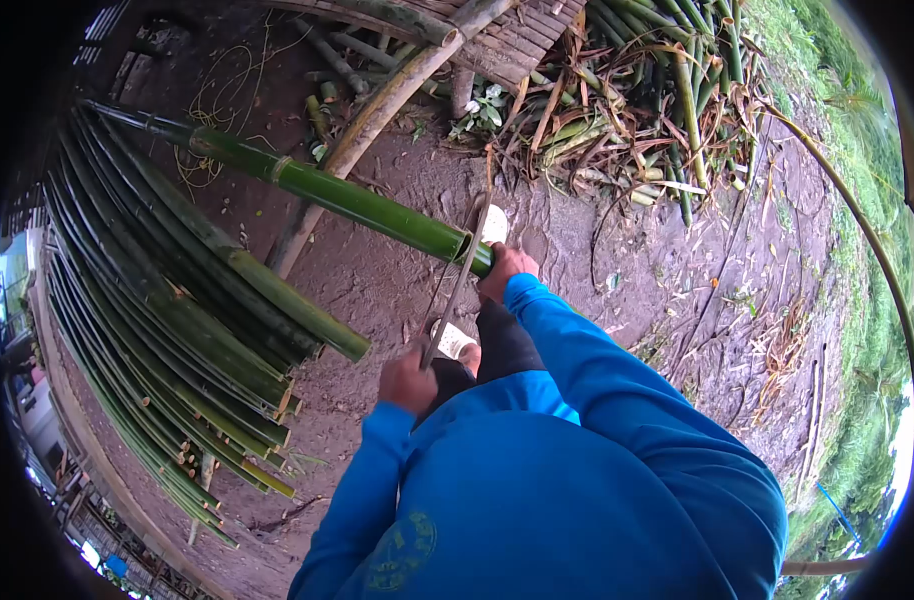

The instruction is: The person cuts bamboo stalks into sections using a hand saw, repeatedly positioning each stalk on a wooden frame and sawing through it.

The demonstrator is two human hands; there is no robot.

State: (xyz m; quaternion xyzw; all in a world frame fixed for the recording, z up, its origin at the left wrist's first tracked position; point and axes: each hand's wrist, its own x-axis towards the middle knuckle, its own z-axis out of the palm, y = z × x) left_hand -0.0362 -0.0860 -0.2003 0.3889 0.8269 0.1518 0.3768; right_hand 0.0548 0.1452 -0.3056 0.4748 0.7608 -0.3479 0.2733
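Note:
A long green bamboo pole [367, 208] runs from the upper left toward me, its near end close to my legs. My right hand [508, 272] is closed around that near end. Closed on the handle end of a thin-framed bow saw [460, 285] is my left hand [409, 380], lower and to the left. The saw lies across the pole just left of my right hand. Whether its blade has entered the bamboo I cannot tell. Both arms wear blue sleeves, and a light-coloured shoe [493, 224] shows beyond the pole's end.
Many cut bamboo poles [177, 320] lie stacked at the left. A slanting wooden pole [377, 110] passes under the bamboo, beside a slatted platform [517, 40]. Bamboo offcuts and dry leaves [597, 130] are heaped at the top right, over muddy ground [667, 270].

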